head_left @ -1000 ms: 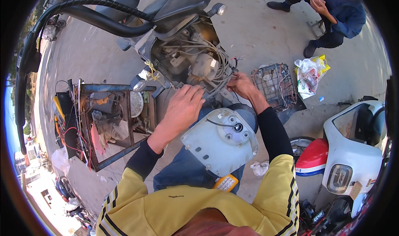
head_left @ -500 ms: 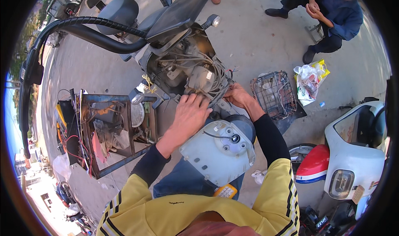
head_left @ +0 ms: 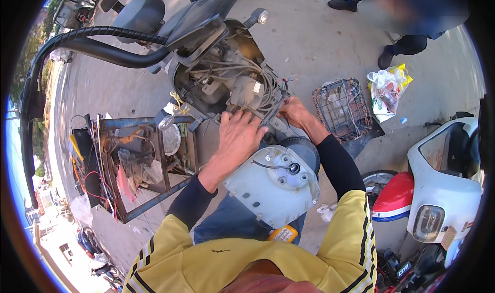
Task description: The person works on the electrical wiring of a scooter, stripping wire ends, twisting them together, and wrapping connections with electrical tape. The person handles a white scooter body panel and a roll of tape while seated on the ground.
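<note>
In front of me is the opened front of a dark vehicle (head_left: 206, 69), with bundled wires (head_left: 268, 89) and a grey box (head_left: 246, 93) exposed. My left hand (head_left: 240, 136) reaches to its lower edge just below the box, fingers bent and close together; their tips are hidden among the parts. To the right of the wires, my right hand (head_left: 298, 112) is closed at the frame's side, its fingertips partly covered. Whatever either hand grips does not show. Below the hands, a pale plastic panel (head_left: 258, 197) with a round fitting and a short black cable lies tilted over my legs.
At left stands a rusty metal frame (head_left: 154, 203) holding rags and tools. A wire basket (head_left: 343, 110) and a plastic bag (head_left: 386, 89) lie to the right. White and red bodywork (head_left: 394, 197) stands farther right. A seated person's shoe (head_left: 343, 4) shows at top right.
My view has shifted slightly, so the vehicle sits a little farther left and higher. Both hands stay at nearly the same spots on the vehicle.
</note>
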A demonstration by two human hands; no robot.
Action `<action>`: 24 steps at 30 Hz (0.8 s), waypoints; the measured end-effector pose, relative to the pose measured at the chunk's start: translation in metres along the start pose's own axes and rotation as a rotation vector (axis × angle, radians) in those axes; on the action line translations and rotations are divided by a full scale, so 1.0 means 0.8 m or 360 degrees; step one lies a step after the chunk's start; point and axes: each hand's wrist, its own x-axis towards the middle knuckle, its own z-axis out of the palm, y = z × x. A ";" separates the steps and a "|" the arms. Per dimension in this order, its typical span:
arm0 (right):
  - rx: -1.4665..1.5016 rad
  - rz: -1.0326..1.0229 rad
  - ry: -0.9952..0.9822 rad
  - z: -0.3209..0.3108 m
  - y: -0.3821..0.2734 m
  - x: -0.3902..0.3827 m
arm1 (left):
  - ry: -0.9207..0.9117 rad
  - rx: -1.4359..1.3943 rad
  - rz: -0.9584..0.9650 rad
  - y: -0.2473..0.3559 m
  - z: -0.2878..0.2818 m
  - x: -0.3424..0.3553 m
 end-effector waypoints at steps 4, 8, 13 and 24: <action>0.0086 -0.0085 -0.0221 -0.020 0.014 0.008 | -0.0009 -0.0018 -0.0037 0.006 -0.002 0.004; 0.0231 -0.0026 -0.0282 -0.014 0.005 -0.002 | 0.0024 -0.0027 -0.0071 0.007 0.002 0.005; 0.0284 -0.0049 -0.0160 0.006 -0.003 -0.006 | 0.0189 -0.0051 -0.0041 0.009 0.008 0.006; -0.0028 -0.0015 -0.0150 -0.012 0.003 0.002 | 0.0136 0.0016 -0.0071 0.008 0.014 0.004</action>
